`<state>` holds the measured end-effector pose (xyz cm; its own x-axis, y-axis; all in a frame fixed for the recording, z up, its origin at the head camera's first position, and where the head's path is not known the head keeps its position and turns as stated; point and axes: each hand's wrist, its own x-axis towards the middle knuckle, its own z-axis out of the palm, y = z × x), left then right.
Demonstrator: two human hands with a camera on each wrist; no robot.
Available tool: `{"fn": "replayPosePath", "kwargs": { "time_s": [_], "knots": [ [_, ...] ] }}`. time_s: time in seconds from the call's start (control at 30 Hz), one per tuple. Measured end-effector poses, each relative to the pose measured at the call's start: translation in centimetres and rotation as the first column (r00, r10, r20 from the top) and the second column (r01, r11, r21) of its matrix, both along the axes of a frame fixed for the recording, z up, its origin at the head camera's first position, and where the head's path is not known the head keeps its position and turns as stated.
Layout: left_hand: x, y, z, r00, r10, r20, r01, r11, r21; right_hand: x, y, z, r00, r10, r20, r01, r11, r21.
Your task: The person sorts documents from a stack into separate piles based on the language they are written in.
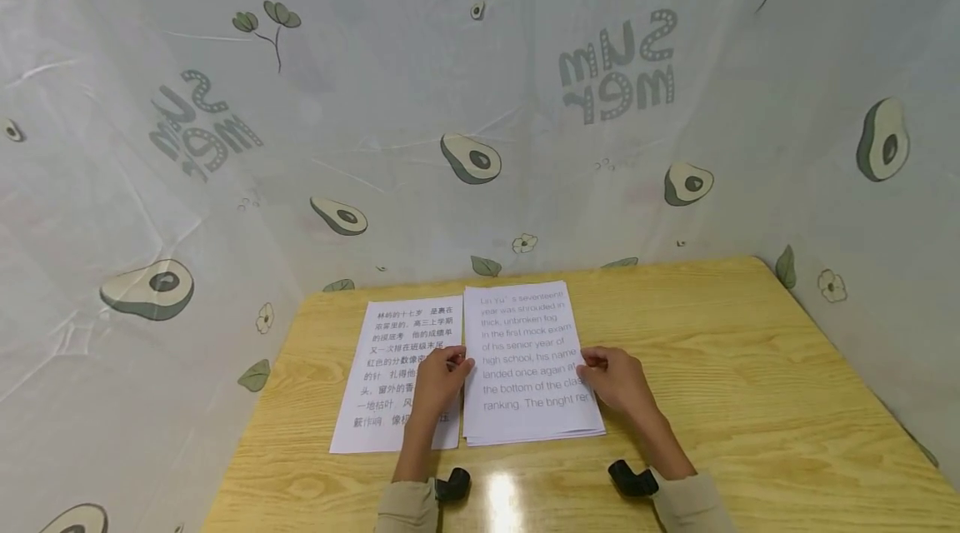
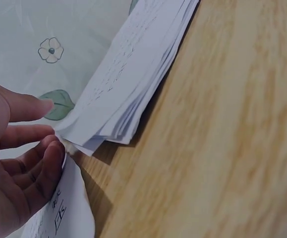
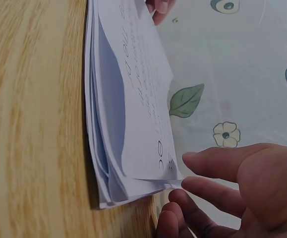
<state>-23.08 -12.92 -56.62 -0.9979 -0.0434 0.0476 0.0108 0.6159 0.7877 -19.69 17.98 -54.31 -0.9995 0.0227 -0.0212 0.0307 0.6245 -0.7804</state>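
A stack of white paper sheets [image 1: 525, 425] printed with large English text lies on the table between both hands. To its left is a sheet with Chinese characters [image 1: 356, 433], partly covered by the left hand [image 1: 440, 381]. That hand's fingertips touch the stack's left edge, and in the left wrist view its thumb [image 2: 27, 108] stands apart from the fingers. At the right edge of the stack is the right hand [image 1: 618, 379]. In the right wrist view its index fingertip meets the sheets' edge, with a gap below the thumb [image 3: 212, 162]. Several layers show, fanned slightly apart at the near edge.
The sheets lie on a yellow wood-grain table [image 1: 750, 400]. A pale curtain [image 1: 405, 83] with avocado and leaf prints hangs behind and at both sides. Black bands with small dark devices [image 1: 632, 480] sit at the wrists, by the beige sleeves [image 1: 693, 504].
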Motion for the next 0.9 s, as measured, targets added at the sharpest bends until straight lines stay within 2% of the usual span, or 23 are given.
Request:
{"fn": "replayPosePath", "kwargs": {
  "time_s": [0.2,0.37,0.57,0.9],
  "knots": [
    [0.2,0.2,0.4,1.000,0.008,0.027,-0.009,0.999,0.033,-0.1,-0.2,0.2,1.000,-0.016,-0.012,0.016,1.000,-0.017],
    [0.3,0.4,1.0,1.000,0.006,0.001,-0.006,0.998,0.061,-0.1,-0.3,0.2,0.999,-0.034,-0.017,0.033,0.998,-0.051],
    [0.4,0.6,1.1,1.000,0.004,-0.022,-0.002,0.996,0.092,-0.2,-0.3,0.2,0.999,-0.034,-0.004,0.033,0.996,-0.084],
    [0.4,0.1,1.2,1.000,0.010,-0.009,-0.008,0.990,0.138,-0.3,0.2,0.3,0.999,-0.043,-0.010,0.042,0.995,-0.096]
  ]
}}
